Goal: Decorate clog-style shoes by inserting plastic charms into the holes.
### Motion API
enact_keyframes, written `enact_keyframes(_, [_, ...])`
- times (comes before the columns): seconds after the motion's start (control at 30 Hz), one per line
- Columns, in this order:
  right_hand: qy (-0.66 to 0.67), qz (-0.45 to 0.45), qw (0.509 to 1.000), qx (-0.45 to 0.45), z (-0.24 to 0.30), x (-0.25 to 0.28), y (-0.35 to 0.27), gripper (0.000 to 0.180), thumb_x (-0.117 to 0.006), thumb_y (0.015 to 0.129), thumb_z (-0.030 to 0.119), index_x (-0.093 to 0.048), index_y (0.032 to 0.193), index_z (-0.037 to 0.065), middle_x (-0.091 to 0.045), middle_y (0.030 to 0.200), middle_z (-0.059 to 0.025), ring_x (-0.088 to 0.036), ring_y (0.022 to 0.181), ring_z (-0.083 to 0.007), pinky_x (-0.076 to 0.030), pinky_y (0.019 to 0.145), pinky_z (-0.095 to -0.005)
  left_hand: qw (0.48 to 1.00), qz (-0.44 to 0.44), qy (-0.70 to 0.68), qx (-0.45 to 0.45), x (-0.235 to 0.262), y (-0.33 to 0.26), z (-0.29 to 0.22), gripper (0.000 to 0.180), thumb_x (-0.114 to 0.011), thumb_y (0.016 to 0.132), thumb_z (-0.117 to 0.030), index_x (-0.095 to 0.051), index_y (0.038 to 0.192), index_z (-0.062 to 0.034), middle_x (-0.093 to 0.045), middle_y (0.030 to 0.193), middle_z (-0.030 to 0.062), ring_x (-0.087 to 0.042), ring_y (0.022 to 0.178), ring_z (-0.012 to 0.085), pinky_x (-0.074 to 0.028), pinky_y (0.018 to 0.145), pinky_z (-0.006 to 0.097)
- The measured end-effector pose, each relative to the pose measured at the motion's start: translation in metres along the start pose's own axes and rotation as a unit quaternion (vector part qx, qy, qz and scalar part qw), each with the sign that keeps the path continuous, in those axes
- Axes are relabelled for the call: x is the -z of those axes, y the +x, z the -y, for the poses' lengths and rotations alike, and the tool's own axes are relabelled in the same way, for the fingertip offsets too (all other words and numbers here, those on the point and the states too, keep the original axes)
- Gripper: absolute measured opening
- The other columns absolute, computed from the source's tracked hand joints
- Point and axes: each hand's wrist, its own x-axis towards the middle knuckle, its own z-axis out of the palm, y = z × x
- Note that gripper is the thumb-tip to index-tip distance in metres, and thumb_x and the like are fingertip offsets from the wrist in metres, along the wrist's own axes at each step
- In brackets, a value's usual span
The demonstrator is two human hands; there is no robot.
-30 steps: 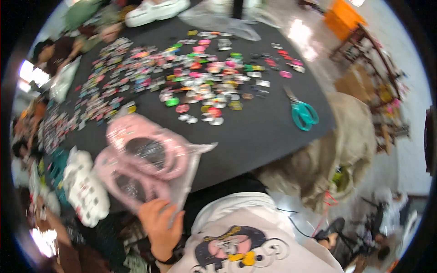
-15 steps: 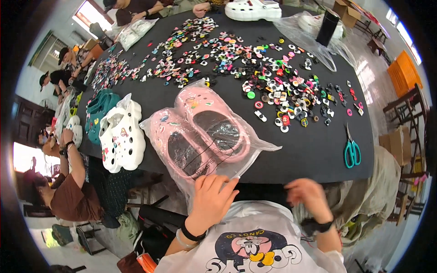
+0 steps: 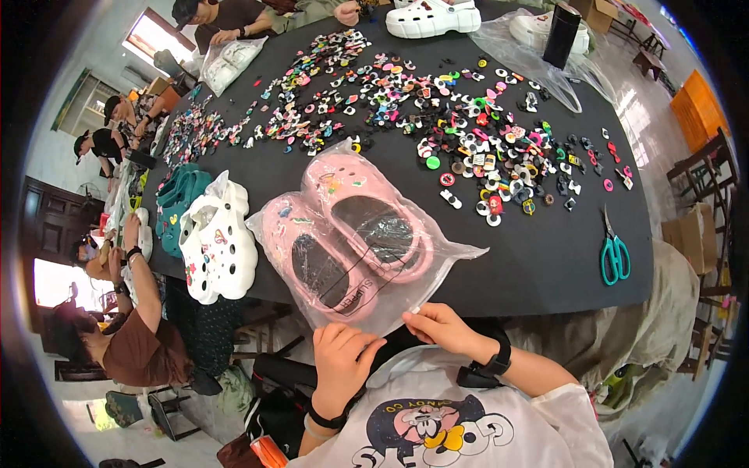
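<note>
A clear plastic bag (image 3: 446, 269) lies on the black table with a pair of pink clogs (image 3: 351, 175) inside, small charms fixed to their uppers. At the bag's near right corner, my right hand (image 3: 449, 331) pinches the edge by a small white piece. The fingers of my left hand (image 3: 343, 363) are curled on the near left edge of the bag, their tips partly hidden. To the left stand a pair of white clogs (image 3: 230, 257) with charms and a pair of teal clogs (image 3: 175, 204).
Many loose, colourful shoe charms (image 3: 484, 152) spread across the table. Teal-handled scissors (image 3: 615, 253) lie near the right edge. A black bottle (image 3: 562, 37) and a white clog (image 3: 433, 19) stand at the far side. Other people sit along the left and far sides.
My right hand has moved left from beside the bag and now pinches its near corner. My left hand has shifted slightly left and down along the bag's near edge.
</note>
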Motion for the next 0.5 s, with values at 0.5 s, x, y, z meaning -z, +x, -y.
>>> enact_keyframes(0.5, [0.111,-0.202,0.965,0.126,0.047,0.059,-0.036,0.04,-0.05,0.102,0.027,-0.037,0.067,0.012,-0.031,0.058,0.0042,-0.027,0.05,-0.0075,-0.023,0.047,-0.0247,0.999,0.019,-0.004,-0.046,0.024,-0.011,0.012,0.016,-0.081,0.067,-0.014,-0.068,0.074,-0.0102,-0.064,0.075,0.0008,-0.056,0.08,0.022,-0.037,0.077,0.037])
